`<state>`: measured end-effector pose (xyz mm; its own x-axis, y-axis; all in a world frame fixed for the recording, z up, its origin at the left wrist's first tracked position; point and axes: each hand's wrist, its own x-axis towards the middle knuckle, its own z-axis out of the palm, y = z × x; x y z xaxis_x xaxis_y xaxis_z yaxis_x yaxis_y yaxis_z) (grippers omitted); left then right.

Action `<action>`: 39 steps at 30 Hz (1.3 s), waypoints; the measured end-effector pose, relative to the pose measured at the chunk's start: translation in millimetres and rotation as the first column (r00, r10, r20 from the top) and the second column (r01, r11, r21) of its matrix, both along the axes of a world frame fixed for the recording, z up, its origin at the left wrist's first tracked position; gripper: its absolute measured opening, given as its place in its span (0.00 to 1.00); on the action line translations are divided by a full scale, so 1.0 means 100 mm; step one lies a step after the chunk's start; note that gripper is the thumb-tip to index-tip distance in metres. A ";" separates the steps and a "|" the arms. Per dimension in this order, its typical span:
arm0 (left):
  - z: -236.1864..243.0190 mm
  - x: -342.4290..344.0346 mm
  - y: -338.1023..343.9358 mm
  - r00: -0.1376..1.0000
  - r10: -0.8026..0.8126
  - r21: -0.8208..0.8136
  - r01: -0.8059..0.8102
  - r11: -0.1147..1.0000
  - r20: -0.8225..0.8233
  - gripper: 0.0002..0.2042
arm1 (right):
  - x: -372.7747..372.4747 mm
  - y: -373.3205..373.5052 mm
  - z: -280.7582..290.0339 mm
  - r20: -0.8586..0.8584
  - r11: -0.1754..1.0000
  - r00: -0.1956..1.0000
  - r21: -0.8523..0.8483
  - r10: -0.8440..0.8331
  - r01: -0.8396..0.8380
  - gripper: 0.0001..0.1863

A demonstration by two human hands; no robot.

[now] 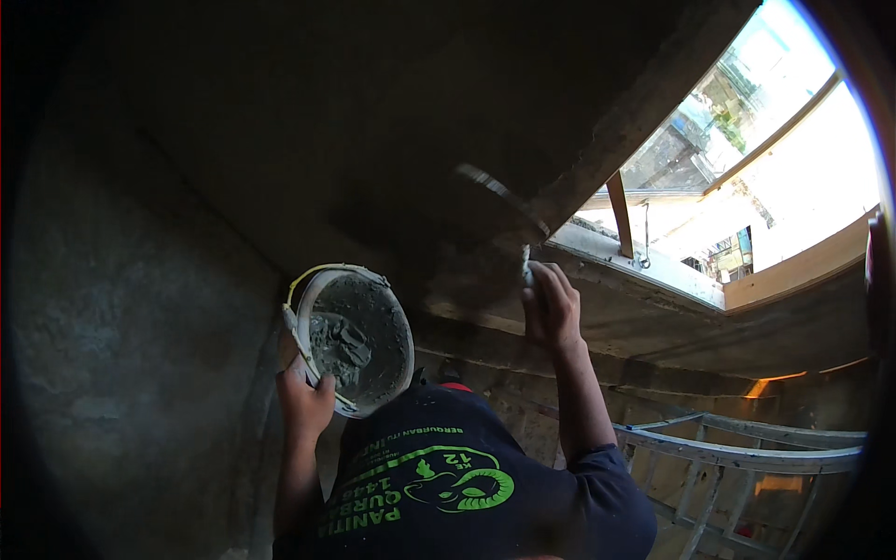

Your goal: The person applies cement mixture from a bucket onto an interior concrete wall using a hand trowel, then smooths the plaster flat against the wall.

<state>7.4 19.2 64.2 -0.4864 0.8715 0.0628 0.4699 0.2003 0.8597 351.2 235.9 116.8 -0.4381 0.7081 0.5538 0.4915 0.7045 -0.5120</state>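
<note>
1. Two hands, well apart, both occupied: left hand (pixel 306 403) clamped on the bucket (pixel 392 345) at its side, thumb by the rim (pixel 411 353); right hand (pixel 555 303) closed round a trowel-like tool (pixel 527 268).
2. Bucket sits up front, left of centre, by the dark shirt (pixel 551 499), mouth toward camera, grey mix (pixel 339 347) inside. Slip risk: one-hand hold; a slick rim or tired wrist could tip it and dump mix.
3. Yellow bail (pixel 301 274) lies along the rim's left, near the thumb. Could snag fingers during a regrip.
4. Tool is raised near the dark wall (pixel 327 112). Blade (pixel 487 181) is blurred; can't tell contact or load. Fast swing could fling mix.
5. Wooden window frame (pixel 803 264) is off to the right; an overlong stroke could knock or smear it.
6. Ladder (pixel 747 456) at lower right; stepping back that way could clip it. Footing not visible.
</note>
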 end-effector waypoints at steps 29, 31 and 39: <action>-0.07 0.05 -0.06 0.996 0.075 0.034 -0.076 0.996 0.049 0.13 | -0.23 0.65 0.14 0.342 0.984 0.928 -0.041 -0.148 0.172 0.17; -0.11 0.04 -0.10 0.997 0.074 0.033 -0.075 0.997 0.036 0.13 | -0.40 0.57 -0.13 0.551 0.970 0.824 -0.096 -0.135 0.223 0.18; -0.23 0.01 -0.10 0.993 0.097 0.061 -0.100 0.993 0.062 0.12 | -0.06 0.50 -0.23 0.129 0.967 0.972 0.191 -0.194 0.168 0.19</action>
